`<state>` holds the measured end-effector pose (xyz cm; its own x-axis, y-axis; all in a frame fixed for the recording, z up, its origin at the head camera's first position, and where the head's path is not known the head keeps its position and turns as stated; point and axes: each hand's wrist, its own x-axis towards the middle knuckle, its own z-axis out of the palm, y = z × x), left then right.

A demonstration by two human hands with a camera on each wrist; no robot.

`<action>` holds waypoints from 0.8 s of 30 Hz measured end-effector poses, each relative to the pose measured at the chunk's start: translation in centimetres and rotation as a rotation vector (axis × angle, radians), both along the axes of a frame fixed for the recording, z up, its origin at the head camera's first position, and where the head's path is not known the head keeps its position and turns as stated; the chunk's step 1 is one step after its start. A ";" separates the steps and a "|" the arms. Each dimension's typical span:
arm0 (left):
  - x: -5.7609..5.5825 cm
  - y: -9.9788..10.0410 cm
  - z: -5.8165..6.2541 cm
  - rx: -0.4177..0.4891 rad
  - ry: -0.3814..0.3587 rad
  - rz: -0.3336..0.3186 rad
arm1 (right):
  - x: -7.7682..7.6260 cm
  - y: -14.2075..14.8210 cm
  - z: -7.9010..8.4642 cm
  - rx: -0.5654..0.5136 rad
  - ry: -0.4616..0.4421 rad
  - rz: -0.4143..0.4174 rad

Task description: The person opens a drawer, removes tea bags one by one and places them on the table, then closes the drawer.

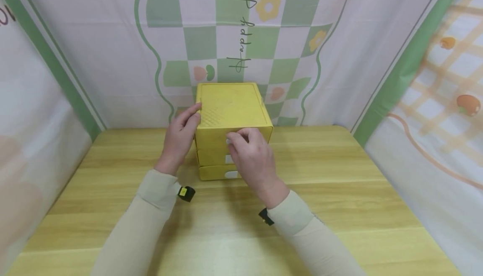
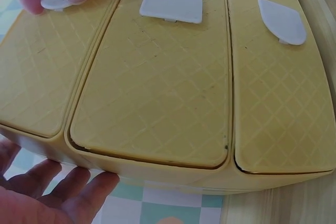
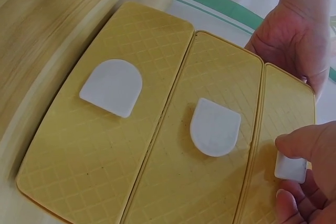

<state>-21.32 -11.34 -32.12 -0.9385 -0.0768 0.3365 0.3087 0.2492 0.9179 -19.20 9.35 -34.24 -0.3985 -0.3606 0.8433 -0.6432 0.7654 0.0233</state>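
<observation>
A yellow box of three stacked drawers (image 1: 230,100) stands at the far side of the table. Each waffle-patterned drawer front carries a white rounded handle. My right hand (image 1: 253,158) pinches the white handle (image 3: 290,169) of the top drawer between thumb and fingers. Against the box's left side rests my left hand (image 1: 177,138), its fingers extended along the wall in the left wrist view. The middle handle (image 2: 172,2) and the bottom handle (image 2: 283,22) are untouched. All the drawers sit closed in the box.
The box stands on a wood-grain table (image 1: 222,230). Close behind it hangs a curtain (image 1: 234,24) with green and white checks. Further cloth panels (image 1: 445,100) flank the table on both sides.
</observation>
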 end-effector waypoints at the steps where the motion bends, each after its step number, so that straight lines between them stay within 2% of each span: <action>1: 0.1 0.0 0.2 -0.002 -0.006 0.002 | 0.0 0.0 0.0 -0.002 -0.007 0.005; 7: 1.6 0.4 1.8 -0.022 -0.041 -0.001 | 0.2 0.1 0.1 -0.007 -0.007 0.020; 11: 2.3 0.4 2.5 -0.021 -0.047 -0.025 | 0.3 0.1 0.1 -0.007 -0.004 0.029; 24: 2.3 0.2 2.5 -0.011 -0.061 -0.046 | 1.2 0.5 0.2 -0.001 -0.009 0.063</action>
